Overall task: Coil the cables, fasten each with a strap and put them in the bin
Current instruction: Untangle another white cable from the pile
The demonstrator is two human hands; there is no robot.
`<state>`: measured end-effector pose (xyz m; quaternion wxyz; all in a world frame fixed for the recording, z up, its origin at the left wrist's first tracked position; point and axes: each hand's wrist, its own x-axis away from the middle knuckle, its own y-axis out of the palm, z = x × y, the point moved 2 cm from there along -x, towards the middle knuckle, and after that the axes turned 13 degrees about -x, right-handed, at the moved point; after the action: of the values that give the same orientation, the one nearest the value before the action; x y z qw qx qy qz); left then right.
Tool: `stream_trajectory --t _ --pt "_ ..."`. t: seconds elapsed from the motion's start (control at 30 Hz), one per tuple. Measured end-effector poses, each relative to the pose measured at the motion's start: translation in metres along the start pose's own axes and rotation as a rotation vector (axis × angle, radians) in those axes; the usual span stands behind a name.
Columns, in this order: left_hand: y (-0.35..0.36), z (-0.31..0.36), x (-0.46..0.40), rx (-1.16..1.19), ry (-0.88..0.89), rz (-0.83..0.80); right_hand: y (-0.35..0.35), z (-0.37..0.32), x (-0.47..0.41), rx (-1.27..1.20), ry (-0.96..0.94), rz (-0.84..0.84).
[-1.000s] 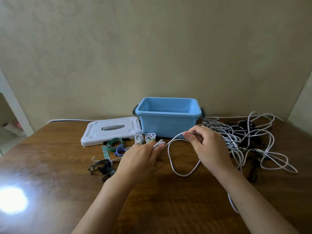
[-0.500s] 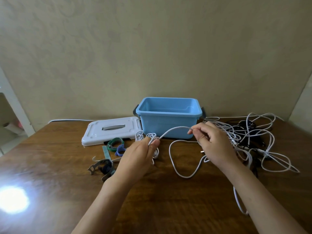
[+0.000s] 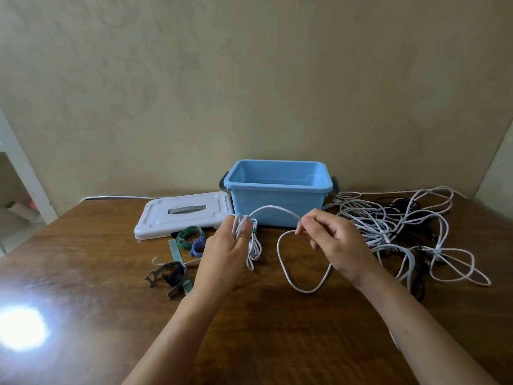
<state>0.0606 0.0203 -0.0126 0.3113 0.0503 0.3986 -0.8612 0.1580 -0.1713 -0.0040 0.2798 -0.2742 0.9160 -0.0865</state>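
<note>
1. left hand (image 3: pixel 224 254): raised just above the table, fingers curled round a small bundle of white loops; the loops hang below the fingers, near the table top.
2. cable (image 3: pixel 273 208): white; one strand arcs from the left hand's bundle toward 3 o'clock to the right hand, then drops into a wide loop whose lowest part lies on the table between the two forearms.
3. right hand (image 3: pixel 331 245): thumb and forefinger pinch the strand at the hand's 10 o'clock edge; the other fingers are loosely bent and hold nothing.
4. bin (image 3: pixel 277 201): blue, lid off, standing at 12 o'clock from the hands, against the wall; what lies inside cannot be told.
5. lid (image 3: pixel 183 215): white, flat on the table, touching or just beside the bin at its 9 o'clock side.
6. pile (image 3: pixel 410 232): tangled white and black cables at 3 o'clock of the bin, reaching behind the right hand.
7. straps (image 3: pixel 191 237): green and blue ones curled just in front of the lid, at 10 o'clock of the left hand; a grey and dark one lies at the hand's 8 o'clock.
8. table (image 3: pixel 83 259): brown wood, with a bright glare at its 8 o'clock edge.
</note>
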Motion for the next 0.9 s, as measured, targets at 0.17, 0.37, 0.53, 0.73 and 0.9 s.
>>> stream_trajectory --t 0.17,0.37,0.53,0.73,0.9 --pt "0.008 -0.002 0.002 0.04 -0.005 -0.068 0.026 -0.002 0.005 0.105 -0.036 -0.139" --pt "0.014 -0.001 0.004 0.131 0.047 -0.109 0.047 0.002 0.009 0.183 0.017 -0.207" --pt "0.016 0.004 0.005 0.152 0.092 -0.14 0.054 0.004 0.01 0.215 0.086 -0.274" --pt "0.017 0.0 0.006 0.101 0.149 -0.105 0.062 0.004 0.012 0.224 0.072 -0.343" --pt "0.01 0.001 0.004 0.135 0.131 0.053 0.057 0.006 0.011 0.292 0.078 -0.358"
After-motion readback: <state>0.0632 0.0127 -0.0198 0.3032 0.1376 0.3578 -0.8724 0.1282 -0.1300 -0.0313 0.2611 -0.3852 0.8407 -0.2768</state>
